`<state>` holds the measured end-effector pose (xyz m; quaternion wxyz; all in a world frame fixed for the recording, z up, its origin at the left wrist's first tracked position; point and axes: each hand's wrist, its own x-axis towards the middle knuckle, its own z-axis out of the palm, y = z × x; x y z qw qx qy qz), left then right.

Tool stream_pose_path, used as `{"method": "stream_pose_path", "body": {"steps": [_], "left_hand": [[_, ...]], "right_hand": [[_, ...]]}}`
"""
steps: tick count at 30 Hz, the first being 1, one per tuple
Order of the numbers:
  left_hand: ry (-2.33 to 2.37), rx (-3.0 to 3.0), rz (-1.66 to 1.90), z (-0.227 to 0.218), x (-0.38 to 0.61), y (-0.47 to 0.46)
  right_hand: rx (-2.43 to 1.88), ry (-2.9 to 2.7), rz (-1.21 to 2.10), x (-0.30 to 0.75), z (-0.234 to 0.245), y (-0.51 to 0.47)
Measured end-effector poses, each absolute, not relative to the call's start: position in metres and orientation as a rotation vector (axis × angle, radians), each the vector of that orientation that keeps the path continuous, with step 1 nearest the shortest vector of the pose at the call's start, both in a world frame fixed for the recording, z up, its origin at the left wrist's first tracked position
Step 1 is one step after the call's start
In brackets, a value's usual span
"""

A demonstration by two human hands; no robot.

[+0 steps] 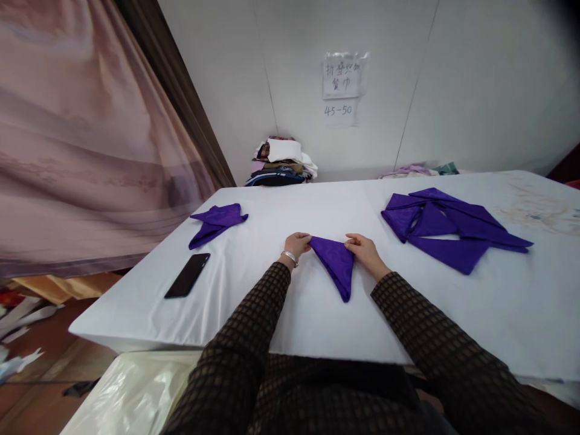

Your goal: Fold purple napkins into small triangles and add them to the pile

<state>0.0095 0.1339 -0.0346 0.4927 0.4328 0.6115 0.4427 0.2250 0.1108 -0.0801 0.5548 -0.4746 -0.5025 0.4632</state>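
Purple cloth in two hands, middle of the white-covered table.
From where I stand: the left hand (pixel 298 244), with a bracelet (pixel 290 258) at its wrist, is clamped by thumb and fingers on the far left corner of a folded purple cloth (pixel 336 261). The right hand (pixel 367 254) grips the far right corner, one finger raised. Cloth forms a triangle, narrow point toward the near side; cannot tell whether that point touches the white-covered table (pixel 281 208). Far left: a crumpled purple piece (pixel 221 220); a dark phone (pixel 187 276) lies just nearer. Right: a loose group of purple cloths (pixel 473 222), overlapping. Beyond the far edge: stacked clothes (pixel 283 164).
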Motion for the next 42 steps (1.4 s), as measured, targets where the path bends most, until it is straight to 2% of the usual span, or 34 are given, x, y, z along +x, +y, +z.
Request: {"method": "stream_pose_path", "body": {"steps": [4, 10, 13, 16, 19, 22, 24, 30, 37, 42], "left_hand": [[1.573, 1.171, 1.066, -0.030, 0.015, 0.152], [1.667, 1.414, 0.999, -0.039, 0.019, 0.159], [1.722, 1.505, 1.005, -0.041, 0.016, 0.153], [1.724, 1.604, 1.038, -0.037, 0.019, 0.134], [1.544, 1.945, 0.995, -0.036, 0.030, 0.095], [1.228, 2.398, 0.775, -0.041, 0.040, 0.049], [1.183, 2.532, 0.599, -0.046, 0.042, 0.026], [1.278, 2.561, 0.266, -0.054, 0.033, 0.011], [1.275, 2.550, 0.274, -0.058, 0.033, 0.013], [1.256, 2.530, 0.312, -0.057, 0.032, 0.012]], "right_hand": [[-1.230, -1.379, 0.984, 0.222, -0.080, 0.106], [-1.542, -1.931, 0.440, 0.223, -0.068, 0.094], [-1.587, -2.078, 0.319, 0.223, -0.064, 0.090], [-1.596, -2.109, 0.306, 0.224, -0.063, 0.089], [-1.583, -2.123, 0.297, 0.224, -0.064, 0.090], [-1.565, -2.130, 0.277, 0.224, -0.065, 0.091], [-1.565, -2.135, 0.261, 0.224, -0.066, 0.090], [-1.503, -2.167, 0.169, 0.222, -0.064, 0.088], [-1.160, -2.364, 0.248, 0.195, -0.045, 0.087], [-1.173, -2.580, 0.330, 0.170, -0.041, 0.105]]}}
